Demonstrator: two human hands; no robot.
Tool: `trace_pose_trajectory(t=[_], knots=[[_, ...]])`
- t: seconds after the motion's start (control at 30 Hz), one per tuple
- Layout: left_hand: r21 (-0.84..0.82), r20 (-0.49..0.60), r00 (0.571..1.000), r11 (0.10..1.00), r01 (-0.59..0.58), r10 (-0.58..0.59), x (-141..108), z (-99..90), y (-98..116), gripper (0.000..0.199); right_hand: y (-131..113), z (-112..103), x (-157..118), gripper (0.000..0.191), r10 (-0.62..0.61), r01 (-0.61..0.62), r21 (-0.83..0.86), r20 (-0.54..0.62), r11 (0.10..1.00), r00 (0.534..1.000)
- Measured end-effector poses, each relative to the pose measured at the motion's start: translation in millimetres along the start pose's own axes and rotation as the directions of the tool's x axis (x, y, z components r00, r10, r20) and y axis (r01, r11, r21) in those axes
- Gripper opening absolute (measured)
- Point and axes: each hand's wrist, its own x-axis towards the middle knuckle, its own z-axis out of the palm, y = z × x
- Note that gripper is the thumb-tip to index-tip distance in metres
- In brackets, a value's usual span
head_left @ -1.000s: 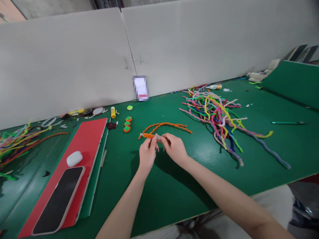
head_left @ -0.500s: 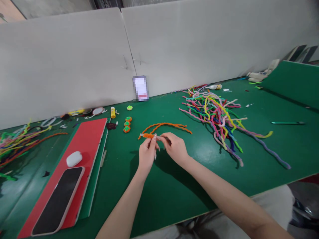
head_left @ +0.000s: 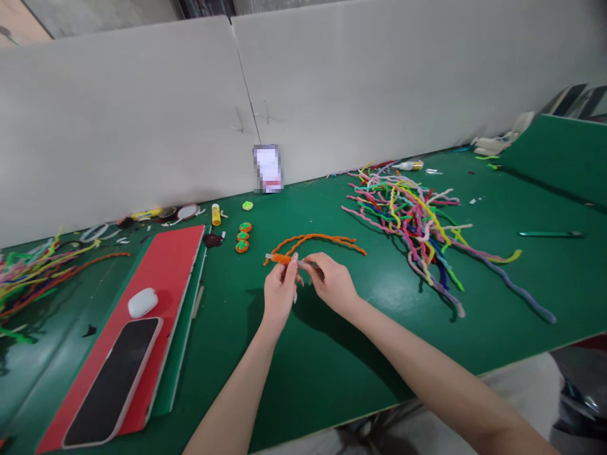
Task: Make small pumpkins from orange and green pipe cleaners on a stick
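An orange pipe cleaner [head_left: 281, 258] is wound in a tight coil around a thin pale rod [head_left: 269, 256], whose left tip sticks out. My left hand [head_left: 279, 291] pinches the coil near its right end between thumb and fingers. At the rod's right end, my right hand [head_left: 334, 281] is closed in a pinch; the fingers partly hide what lies between them. Just beyond my hands, loose orange pipe cleaners [head_left: 317, 236] lie curved on the green table. Farther left stand several small orange coiled pieces with green tops [head_left: 242, 236] in a row, with a green round piece [head_left: 247, 206] behind.
A tangled heap of coloured pipe cleaners [head_left: 417, 221] spreads to the right, beside a green craft knife or pen-like tool [head_left: 550, 234]. On the left, a red board [head_left: 165, 265] carries a phone [head_left: 114, 382] and a white earphone case [head_left: 143, 303]. A blurred screen [head_left: 268, 167] leans on the partition.
My hands stay nearly in place on the rod and coil. The right fingers have shifted slightly at the rod's end. The whole view has moved a touch.
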Motion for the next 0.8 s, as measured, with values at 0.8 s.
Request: trace_pose_trajectory(t=[0.8], knots=[[0.045, -0.137, 0.988, 0.997, -0.066, 0.072, 2.2, -6.0, -4.4, 0.038, -9.4, -0.7, 0.3, 0.022, 0.130, -0.172, 0.213, 0.198, 0.962, 0.972]])
